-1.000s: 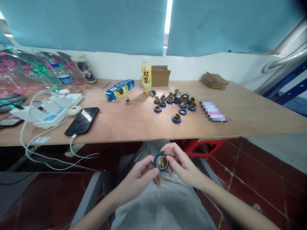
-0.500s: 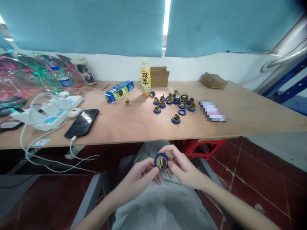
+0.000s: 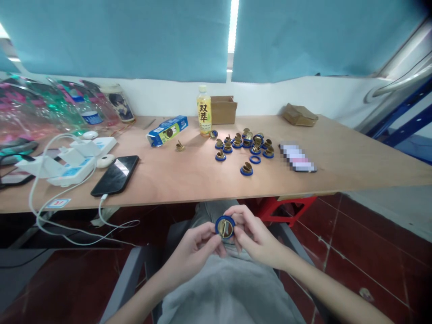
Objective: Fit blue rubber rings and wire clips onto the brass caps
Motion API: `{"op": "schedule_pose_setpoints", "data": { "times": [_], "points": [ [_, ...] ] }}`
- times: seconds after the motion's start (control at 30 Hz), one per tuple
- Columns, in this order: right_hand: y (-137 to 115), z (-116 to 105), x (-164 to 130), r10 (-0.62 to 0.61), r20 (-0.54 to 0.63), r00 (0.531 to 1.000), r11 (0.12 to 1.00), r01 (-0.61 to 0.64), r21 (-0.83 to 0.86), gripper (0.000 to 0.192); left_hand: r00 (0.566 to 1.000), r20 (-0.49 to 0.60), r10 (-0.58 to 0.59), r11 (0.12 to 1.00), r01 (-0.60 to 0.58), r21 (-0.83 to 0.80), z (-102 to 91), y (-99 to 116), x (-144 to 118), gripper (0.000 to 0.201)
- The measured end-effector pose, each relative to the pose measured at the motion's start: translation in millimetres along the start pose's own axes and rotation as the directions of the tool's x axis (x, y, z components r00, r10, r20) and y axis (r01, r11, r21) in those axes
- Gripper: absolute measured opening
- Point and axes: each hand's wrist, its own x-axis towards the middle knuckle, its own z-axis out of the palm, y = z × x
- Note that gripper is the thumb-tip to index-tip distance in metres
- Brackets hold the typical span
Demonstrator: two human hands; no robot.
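Over my lap I hold a round brass fitting (image 3: 222, 228) with a hinged flap and a blue ring around its rim. My left hand (image 3: 197, 245) pinches its left edge between thumb and fingers. On the opposite side, my right hand (image 3: 254, 236) grips the rim, thumb low and index finger near the top. Several similar brass fittings with blue rings stand grouped on the table; the nearest fitting (image 3: 247, 168) sits apart in front. A loose blue ring (image 3: 255, 159) lies by the group. One brass piece (image 3: 180, 146) on the left shows no blue ring.
The wooden table (image 3: 189, 180) ends just beyond my hands. On it are a yellow drink bottle (image 3: 204, 112), a blue carton (image 3: 168, 129), a cardboard box (image 3: 224, 110) and two phones. White cables (image 3: 101, 227) hang over the left edge from a power strip (image 3: 72, 173).
The fitting and both hands have shifted very slightly left in view. Its flap looks turned a little; the grip stays the same, and the table items stay put.
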Motion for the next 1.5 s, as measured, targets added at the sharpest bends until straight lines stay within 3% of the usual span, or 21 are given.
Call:
{"op": "schedule_pose_setpoints", "data": {
  "times": [0.13, 0.33, 0.6, 0.9, 1.5],
  "points": [
    [1, -2, 0, -0.054, -0.022, 0.998, 0.990, 0.051, -0.130, 0.030, 1.000, -0.024, -0.001, 0.998, -0.001, -0.062, -1.1, -4, 2, 0.024],
    [-3, -5, 2, -0.154, 0.019, 0.988, 0.930, 0.152, -0.335, 0.036, 0.994, -0.107, -0.004, 1.000, 0.002, -0.018, -4.3, -2, 3, 0.027],
    [-7, -3, 3, -0.198, 0.101, 0.975, 0.811, 0.221, -0.541, 0.036, 0.995, -0.096, -0.035, 0.988, 0.020, -0.152, -3.3, -9, 3, 0.027],
    [-8, -4, 3, -0.148, 0.111, 0.983, 0.840, 0.184, -0.511, 0.035, 0.995, -0.093, -0.030, 0.984, 0.014, -0.175, -3.8, -11, 5, 0.023],
    [-8, -5, 3, -0.243, 0.097, 0.965, 0.805, 0.257, -0.534, 0.038, 0.997, -0.080, 0.004, 0.993, -0.013, -0.121, -3.4, -14, 5, 0.021]
  ]
}}
